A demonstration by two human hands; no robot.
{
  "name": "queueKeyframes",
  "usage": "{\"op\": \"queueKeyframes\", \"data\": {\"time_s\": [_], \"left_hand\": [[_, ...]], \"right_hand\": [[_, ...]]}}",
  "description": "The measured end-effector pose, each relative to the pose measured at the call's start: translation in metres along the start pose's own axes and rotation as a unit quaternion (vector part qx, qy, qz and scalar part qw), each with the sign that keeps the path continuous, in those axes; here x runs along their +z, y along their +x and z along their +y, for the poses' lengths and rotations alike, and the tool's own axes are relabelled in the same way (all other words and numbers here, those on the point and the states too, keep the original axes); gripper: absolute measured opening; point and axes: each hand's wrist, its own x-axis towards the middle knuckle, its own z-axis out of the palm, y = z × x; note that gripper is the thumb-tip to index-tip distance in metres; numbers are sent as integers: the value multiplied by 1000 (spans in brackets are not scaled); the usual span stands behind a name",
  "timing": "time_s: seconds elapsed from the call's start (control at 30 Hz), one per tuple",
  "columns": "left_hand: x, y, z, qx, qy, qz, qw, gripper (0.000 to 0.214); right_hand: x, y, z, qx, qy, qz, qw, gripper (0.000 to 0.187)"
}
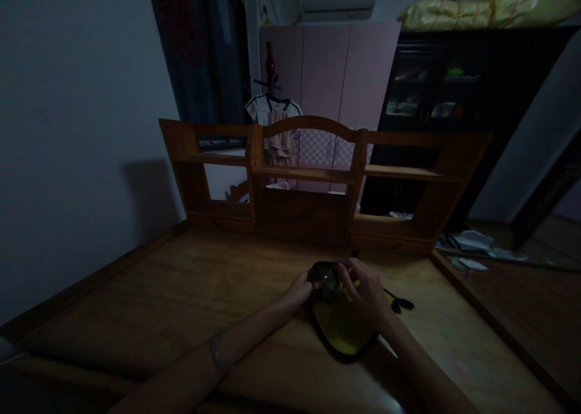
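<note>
On the wooden desk (227,293) lies a yellow flat piece with a black rim (342,332), perhaps a pouch. A dark, shiny object (325,279) sits over its far left part; the dim light hides its exact kind. My left hand (300,291) is closed on the left side of this object, thumb and fingers pressed to it. From the right, my right hand (367,293) reaches over the yellow piece with bent fingers at the object's right edge. A black strap end (402,305) sticks out beyond my right wrist.
A wooden shelf unit (305,173) stands along the desk's far side. Behind it are a coat rack with hanging clothes (281,129), a pink wardrobe (324,69) and a dark cabinet (436,93). A white wall (82,129) borders the left; raised edging (490,323) runs along the right.
</note>
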Motion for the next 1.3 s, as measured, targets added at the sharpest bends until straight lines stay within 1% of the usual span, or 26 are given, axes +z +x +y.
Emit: {"op": "queueKeyframes", "data": {"time_s": [0.07,0.13,0.27,0.37,0.53,0.67,0.77,0.87,0.9,0.97,1.07,1.2,1.3], "left_hand": [[-3,4,-5,3,-8,12,1000,38],[-5,7,-10,2,-15,13,1000,39],[-7,10,-14,4,-16,-4,1000,40],[-8,9,-14,16,-12,-23,1000,42],[-11,11,-16,-2,-2,0,1000,44],[-12,13,-16,-11,5,-4,1000,43],[-12,13,-16,-9,10,-7,1000,43],[-12,13,-18,3,14,3,1000,45],[-13,13,-18,-1,15,8,1000,44],[-13,12,-18,-4,13,2,1000,44],[-11,11,-15,6,5,-14,1000,44],[-7,7,-6,-4,12,4,1000,39],[-5,5,-3,-10,20,5,1000,37]], "right_hand": [[1,2,8,11,-32,-32,999,35],[1,3,12,18,-44,-55,997,39],[2,4,9,14,-9,-82,997,38],[1,3,5,1,12,-90,996,35],[-1,2,3,-12,37,-113,993,35],[-4,2,4,-5,57,-134,989,38],[-1,0,6,-2,67,-136,988,48],[6,-4,10,7,76,-132,988,58],[8,-5,11,12,79,-130,988,60],[12,-6,14,20,85,-124,988,65],[14,-7,15,24,92,-124,988,68],[13,-6,11,24,109,-116,987,72],[13,-5,10,10,117,-115,987,76]]}}
